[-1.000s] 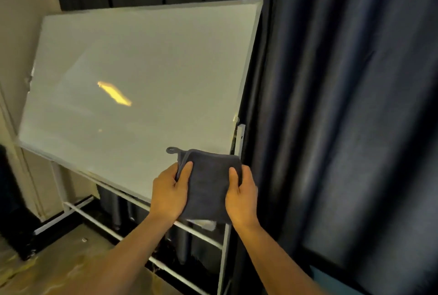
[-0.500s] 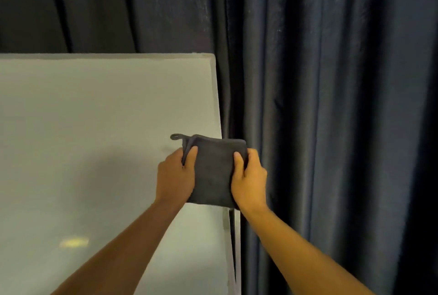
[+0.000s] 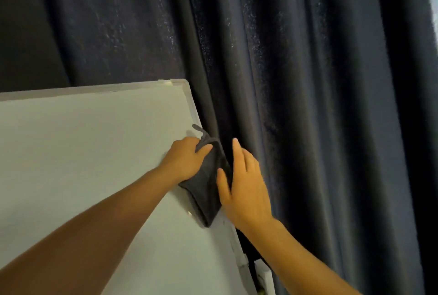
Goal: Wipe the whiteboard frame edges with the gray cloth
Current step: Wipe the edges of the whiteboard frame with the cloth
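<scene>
Nearest the camera, 2 bare forearms reached up from the bottom edge toward the right side of the whiteboard (image 3: 83, 152). The gray cloth (image 3: 206, 185) lay folded over the board's right frame edge (image 3: 189, 102), between the 2 hands and roughly midway up the visible part of that edge. The left hand (image 3: 187, 160) was on the board side, to the left of the cloth, its fingers curled closed around the cloth's upper left portion and pressing it against the board surface. A small loop of the cloth stuck out just above this hand. The right hand (image 3: 244, 185) was on the curtain side, to the right of the cloth, with fingers spread and extended; its thumb touched the cloth's right side, but whether it truly gripped the fabric could not be told. The cloth's lower corner hung below both hands. Farther back, a dark curtain (image 3: 308, 81) in heavy folds filled the view behind and right of the board.
</scene>
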A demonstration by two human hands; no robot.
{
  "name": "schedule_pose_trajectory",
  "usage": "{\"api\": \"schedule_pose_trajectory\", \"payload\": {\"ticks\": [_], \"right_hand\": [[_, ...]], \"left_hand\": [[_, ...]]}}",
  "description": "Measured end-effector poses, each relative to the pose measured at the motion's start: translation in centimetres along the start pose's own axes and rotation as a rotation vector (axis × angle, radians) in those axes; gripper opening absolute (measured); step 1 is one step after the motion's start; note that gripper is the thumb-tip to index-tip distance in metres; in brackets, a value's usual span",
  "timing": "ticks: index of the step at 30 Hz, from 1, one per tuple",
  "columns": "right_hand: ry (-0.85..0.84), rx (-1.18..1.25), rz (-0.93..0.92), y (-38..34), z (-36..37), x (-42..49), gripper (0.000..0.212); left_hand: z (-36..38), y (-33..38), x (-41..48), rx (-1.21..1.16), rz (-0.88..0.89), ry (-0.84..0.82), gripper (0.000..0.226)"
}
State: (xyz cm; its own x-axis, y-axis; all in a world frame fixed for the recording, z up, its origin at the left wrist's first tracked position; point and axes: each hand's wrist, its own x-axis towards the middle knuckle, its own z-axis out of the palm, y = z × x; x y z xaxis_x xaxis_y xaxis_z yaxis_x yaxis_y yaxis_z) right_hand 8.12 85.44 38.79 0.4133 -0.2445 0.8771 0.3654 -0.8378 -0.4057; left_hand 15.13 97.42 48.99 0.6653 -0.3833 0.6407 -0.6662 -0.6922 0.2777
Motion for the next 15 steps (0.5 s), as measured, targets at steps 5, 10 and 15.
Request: {"api": "schedule_pose_trajectory", "payload": {"ticks": [5,10,15], "right_hand": [[-0.04,-0.003,-0.049,-1.2,7.4,1.5,0.078],[-0.046,-0.144,-0.047,-1.7,10.2,0.5,0.074],[-0.139,-0.23,-0.153,-2.2,11.1,-4.3,0.071]], "left_hand": [[-0.8,-1.5,5.1,0.198,0.267,-0.103,0.04],[-4.1,-3.4,8.2,0.56,0.681,0.091,0.043],[-10.7,-9.2,12.4,0.879,0.426,0.523,0.048]]}}
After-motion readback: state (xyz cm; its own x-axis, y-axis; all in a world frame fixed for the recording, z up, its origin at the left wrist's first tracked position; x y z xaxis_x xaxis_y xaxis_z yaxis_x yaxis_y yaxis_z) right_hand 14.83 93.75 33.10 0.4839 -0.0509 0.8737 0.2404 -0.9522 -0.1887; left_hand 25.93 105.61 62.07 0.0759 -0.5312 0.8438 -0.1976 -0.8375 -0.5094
